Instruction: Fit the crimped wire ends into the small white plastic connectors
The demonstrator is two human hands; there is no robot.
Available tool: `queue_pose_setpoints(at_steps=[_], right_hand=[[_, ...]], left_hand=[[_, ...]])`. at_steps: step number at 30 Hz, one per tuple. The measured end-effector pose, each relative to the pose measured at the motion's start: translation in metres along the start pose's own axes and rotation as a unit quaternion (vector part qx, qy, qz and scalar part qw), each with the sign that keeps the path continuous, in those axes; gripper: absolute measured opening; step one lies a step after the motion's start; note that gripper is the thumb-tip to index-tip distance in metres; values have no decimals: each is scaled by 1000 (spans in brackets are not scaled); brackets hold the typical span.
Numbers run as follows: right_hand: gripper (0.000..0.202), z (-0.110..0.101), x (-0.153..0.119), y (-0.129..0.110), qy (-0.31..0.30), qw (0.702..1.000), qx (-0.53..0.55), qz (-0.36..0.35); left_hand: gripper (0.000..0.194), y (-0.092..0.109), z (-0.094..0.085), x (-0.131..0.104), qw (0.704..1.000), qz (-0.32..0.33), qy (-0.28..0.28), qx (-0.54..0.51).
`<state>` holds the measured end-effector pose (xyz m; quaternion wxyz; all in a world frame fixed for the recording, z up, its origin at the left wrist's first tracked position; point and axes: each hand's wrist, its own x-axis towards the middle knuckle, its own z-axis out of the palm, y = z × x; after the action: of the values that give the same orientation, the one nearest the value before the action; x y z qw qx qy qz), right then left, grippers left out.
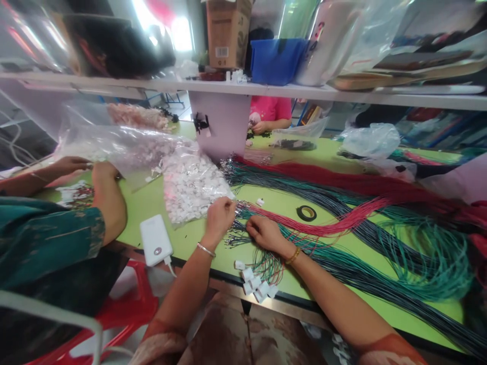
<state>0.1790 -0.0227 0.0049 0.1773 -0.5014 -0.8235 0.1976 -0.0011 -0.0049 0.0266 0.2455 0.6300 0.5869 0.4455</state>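
Note:
My left hand [219, 218] is closed in a pinch at the near right edge of a clear bag of white connectors [194, 187]; what its fingertips hold is too small to name. To its right, my right hand [266, 233] rests with curled fingers over the green and black wires [327, 263], beside the ends of the red wires [323, 228]. Whether it grips a wire is hidden. Below it, several white connectors [261, 289] with wires lie at the table's front edge. A single white connector [260, 202] sits behind my hands.
A roll of black tape [306, 213] lies behind the red wires. The white power bank [155, 240] with a cable is at the left. A co-worker's arm [108, 203] reaches over the table at far left. A shelf [160, 87] with a blue bin [277, 61] spans above.

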Motion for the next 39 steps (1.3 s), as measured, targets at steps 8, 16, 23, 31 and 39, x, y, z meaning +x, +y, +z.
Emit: queue_pose_setpoints(at_steps=[8,16,23,31,39], right_hand=[[12,5,0,2,9,998,-26,-55],[10,3,0,0,5,996,-38,-79],[13,0,-1,4,50,996,60,-47],[16,-8,12,-17,100,943,314,-35],[29,-13,15,-11,146,936,321,20]], left_hand=[[16,-27,1,19,955,-23,3,297],[13,-30,-1,21,989,10,64,134],[26,-21,-4,26,911,-141,46,-384],[27,-14,2,16,840,-201,-107,-493],[23,-6,17,4,808,-201,-172,-526]])
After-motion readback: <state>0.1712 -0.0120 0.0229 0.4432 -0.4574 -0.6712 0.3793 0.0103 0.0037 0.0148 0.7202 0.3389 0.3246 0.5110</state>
